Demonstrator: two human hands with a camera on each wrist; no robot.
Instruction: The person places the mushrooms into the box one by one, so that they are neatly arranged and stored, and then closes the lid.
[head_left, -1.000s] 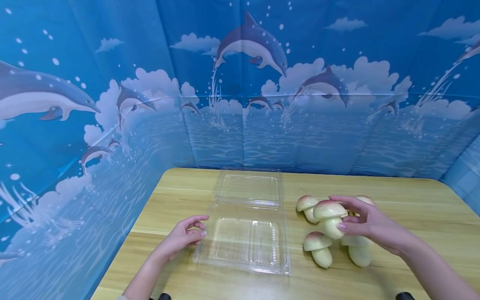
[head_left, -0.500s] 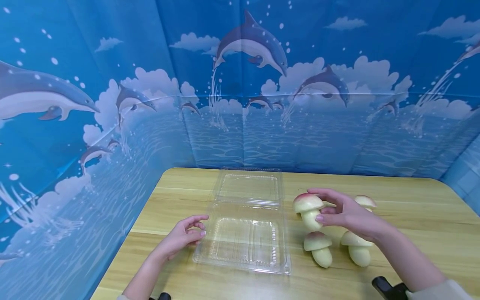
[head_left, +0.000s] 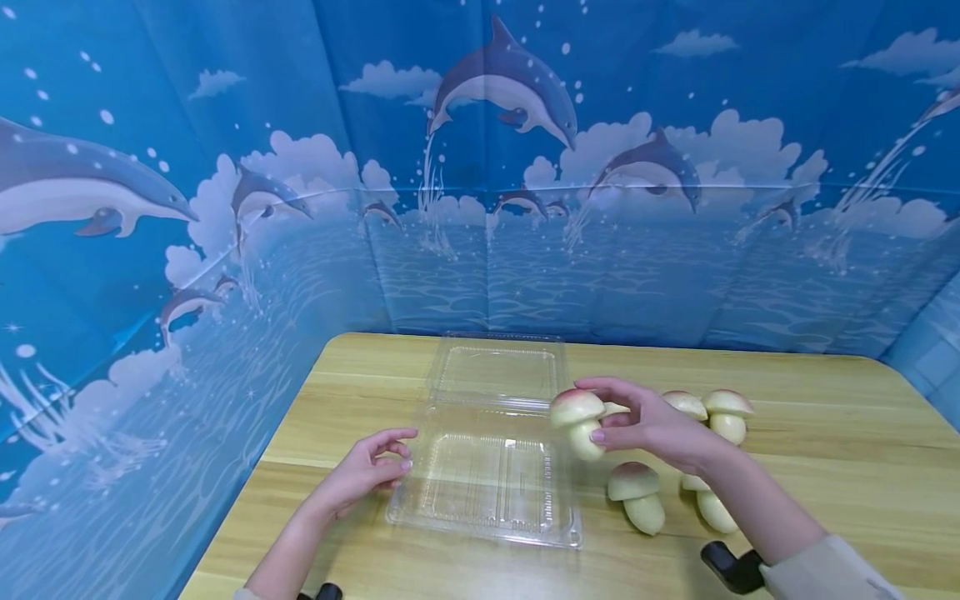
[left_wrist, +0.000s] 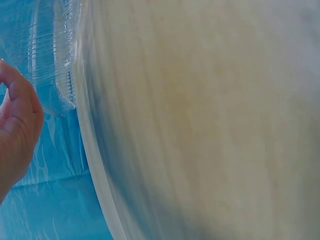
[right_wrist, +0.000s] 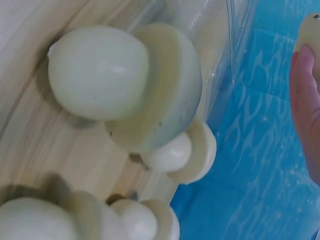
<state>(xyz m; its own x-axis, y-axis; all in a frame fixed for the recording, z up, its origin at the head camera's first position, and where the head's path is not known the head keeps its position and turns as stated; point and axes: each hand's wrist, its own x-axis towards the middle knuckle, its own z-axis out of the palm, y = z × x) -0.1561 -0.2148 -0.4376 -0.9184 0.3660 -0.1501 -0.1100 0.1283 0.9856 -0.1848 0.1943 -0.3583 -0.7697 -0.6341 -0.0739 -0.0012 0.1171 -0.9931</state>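
My right hand (head_left: 637,425) holds a cream mushroom with a pink-tinged cap (head_left: 576,410), thumb on the stem and fingers behind the cap. In the head view it overlaps the right edge of an opened clear plastic clamshell box (head_left: 480,529), whose lid lies folded back. The right wrist view catches only part of that held mushroom (right_wrist: 306,37) at its right border. On the box's other side, my left hand (head_left: 367,471) rests by the left rim, fingers loosely bent, thumb and forefinger apart; the left wrist view shows this hand (left_wrist: 20,120) beside the clear plastic.
Several more mushrooms lie right of the box: one in front (head_left: 637,500), one partly behind the right forearm (head_left: 712,507), others farther back (head_left: 729,412). The wooden table (head_left: 825,433) meets a blue dolphin-print curtain (head_left: 465,275). Black wrist mounts (head_left: 731,567) show near the sleeves.
My right hand has carried the mushroom leftward from above the others to the box's right edge, uncovering mushrooms behind it. My left hand stays in place.
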